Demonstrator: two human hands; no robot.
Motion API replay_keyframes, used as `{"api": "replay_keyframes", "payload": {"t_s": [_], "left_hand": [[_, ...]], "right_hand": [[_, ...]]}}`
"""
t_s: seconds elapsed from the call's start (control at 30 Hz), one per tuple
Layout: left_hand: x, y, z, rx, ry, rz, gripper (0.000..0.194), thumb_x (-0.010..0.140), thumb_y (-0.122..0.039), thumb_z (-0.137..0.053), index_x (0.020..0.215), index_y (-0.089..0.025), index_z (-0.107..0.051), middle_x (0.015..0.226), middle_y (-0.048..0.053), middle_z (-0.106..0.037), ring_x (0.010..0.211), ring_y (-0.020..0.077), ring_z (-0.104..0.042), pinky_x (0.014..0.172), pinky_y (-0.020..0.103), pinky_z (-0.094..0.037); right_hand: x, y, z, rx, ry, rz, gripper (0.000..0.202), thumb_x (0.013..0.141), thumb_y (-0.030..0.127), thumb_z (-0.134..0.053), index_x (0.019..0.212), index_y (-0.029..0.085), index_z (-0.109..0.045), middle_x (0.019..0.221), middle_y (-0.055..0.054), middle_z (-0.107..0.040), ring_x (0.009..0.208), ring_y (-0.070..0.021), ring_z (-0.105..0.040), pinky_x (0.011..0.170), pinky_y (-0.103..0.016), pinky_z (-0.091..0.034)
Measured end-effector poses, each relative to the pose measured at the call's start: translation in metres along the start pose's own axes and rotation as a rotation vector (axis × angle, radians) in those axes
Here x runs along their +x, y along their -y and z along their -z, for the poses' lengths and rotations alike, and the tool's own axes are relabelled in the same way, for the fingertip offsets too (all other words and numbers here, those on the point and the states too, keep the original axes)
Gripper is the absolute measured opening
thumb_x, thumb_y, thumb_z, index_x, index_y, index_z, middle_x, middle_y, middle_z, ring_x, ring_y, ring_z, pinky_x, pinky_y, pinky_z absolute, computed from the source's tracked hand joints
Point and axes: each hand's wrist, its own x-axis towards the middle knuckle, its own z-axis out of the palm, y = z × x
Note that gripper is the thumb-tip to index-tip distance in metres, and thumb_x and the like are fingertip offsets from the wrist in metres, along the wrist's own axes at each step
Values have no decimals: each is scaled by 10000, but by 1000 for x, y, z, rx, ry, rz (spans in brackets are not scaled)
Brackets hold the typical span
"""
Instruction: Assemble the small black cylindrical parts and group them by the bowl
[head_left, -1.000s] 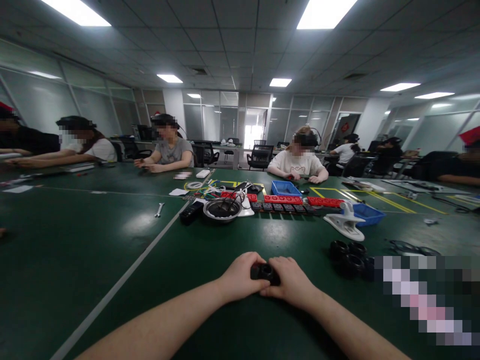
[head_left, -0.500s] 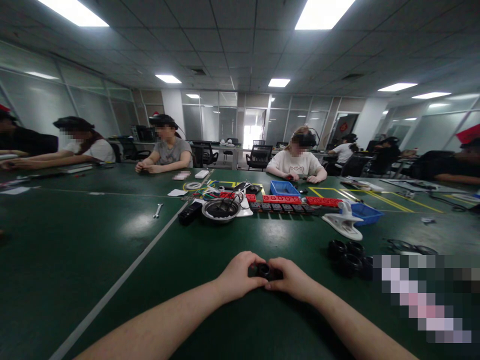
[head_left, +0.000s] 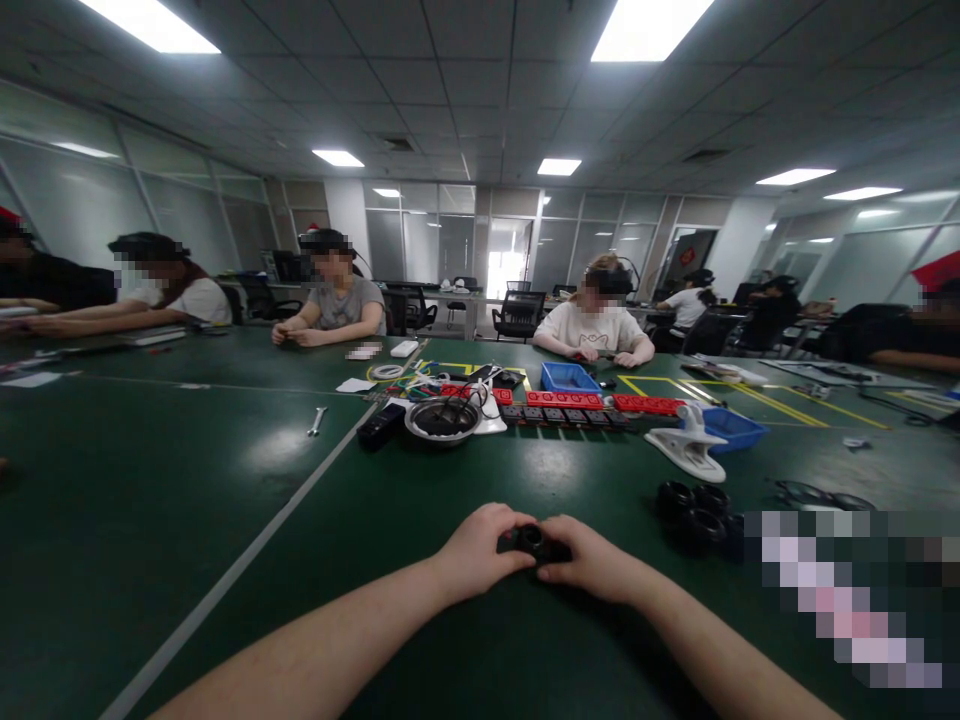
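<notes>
Shifting slightly since a second ago, the thumb of my right hand (head_left: 596,560) is now sitting farther right, leaving a narrow gap beside the other thumb, where the two were overlapping. From my distance I am watching both bare hands meeting over a dark green counter (head_left: 375,620) with a smooth sheen. Between them, low and near the middle of the view, a small black part with a round open mouth (head_left: 532,538) is facing up toward the camera. My left hand (head_left: 480,550) is curling into a C, its thumb and fingertips closing on the part from the near and far sides. My right hand is curving half open against the other side; fingers are hiding its contact, so I cannot tell whether it is gripping. I also cannot tell whether the part is resting on the counter.

I am judging the part to be light and stiff, probably hard plastic, not very fragile, though its smooth, rounded surface may be turning slippery under fingertips. I am favouring a hold on its outer sides, with the mouth staying uncovered. Off to the right, well apart, a cluster of black, hollow, cylindrical pieces (head_left: 697,515) is standing.
</notes>
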Motion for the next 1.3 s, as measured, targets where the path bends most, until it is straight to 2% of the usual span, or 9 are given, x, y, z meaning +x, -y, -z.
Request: {"api": "replay_keyframes", "payload": {"t_s": [0.13, 0.27, 0.4, 0.57, 0.7, 0.83, 1.03, 1.17, 1.3], "left_hand": [[-1, 0, -3, 5, -6, 10, 332, 680, -255, -653, 1004, -231, -586, 861, 1, -562, 811, 163, -498, 715, 256, -380], [-1, -2, -9, 36, -59, 75, 301, 658, -268, -665, 948, -222, -601, 822, -3, -556, 786, 167, -496, 684, 256, -377], [0, -2, -11, 65, -101, 100, 280, 640, -267, -674, 902, -202, -601, 815, -1, -556, 789, 171, -494, 690, 261, -373], [-1, -1, -5, 30, -40, 50, 289, 663, -270, -660, 939, -214, -595, 841, -2, -555, 803, 163, -494, 705, 256, -377], [-1, -3, -2, 0, 12, 32, 336, 676, -264, -648, 1002, -219, -578, 873, 0, -546, 813, 153, -493, 722, 251, -376], [0, -5, -7, 8, -17, 92, 316, 649, -292, -663, 945, -209, -589, 846, -4, -538, 770, 152, -485, 663, 243, -374], [-1, -2, -14, -2, -145, 193, 301, 612, -231, -678, 885, -179, -562, 875, 9, -541, 808, 166, -482, 693, 254, -386], [-1, -1, -9, -23, -75, 113, 285, 650, -225, -654, 920, -194, -567, 889, 7, -543, 845, 169, -485, 728, 259, -384], [-1, -2, -4, -31, -17, 53, 307, 676, -224, -640, 975, -214, -573, 901, 5, -544, 842, 162, -489, 729, 255, -380]], "right_hand": [[3, -3, -6, 13, -40, -78, 196, 649, 265, -656, 804, 160, -597, 734, 1, -568, 696, -151, -516, 603, -226, -365], [6, 9, -17, -225, -148, -192, 301, 621, 414, -658, 753, 163, -558, 714, -22, -584, 646, -173, -518, 559, -248, -339], [5, 20, -21, -427, -235, -177, 345, 665, 497, -585, 757, 166, -556, 720, -50, -590, 701, -216, -523, 649, -313, -342], [0, 11, -7, -187, -99, -53, 434, 609, 418, -670, 954, 177, -564, 901, -55, -557, 839, -218, -499, 717, -303, -370], [1, -2, 4, 48, 40, 39, 195, 675, 264, -631, 842, 167, -602, 850, -17, -549, 820, -170, -510, 718, -250, -380], [4, -3, -3, 8, -39, -69, 172, 641, 279, -661, 725, 153, -579, 713, 10, -536, 695, -147, -504, 595, -217, -358], [6, 14, -21, -341, -213, -223, 317, 670, 479, -590, 715, 170, -539, 705, -27, -569, 647, -173, -506, 552, -251, -321], [3, 14, -15, -295, -166, -126, 391, 617, 458, -652, 873, 178, -559, 855, -48, -573, 785, -210, -515, 666, -287, -362], [1, 4, -3, -73, -32, 2, 320, 638, 281, -669, 933, 194, -579, 875, -20, -563, 823, -182, -506, 704, -258, -373]]}}
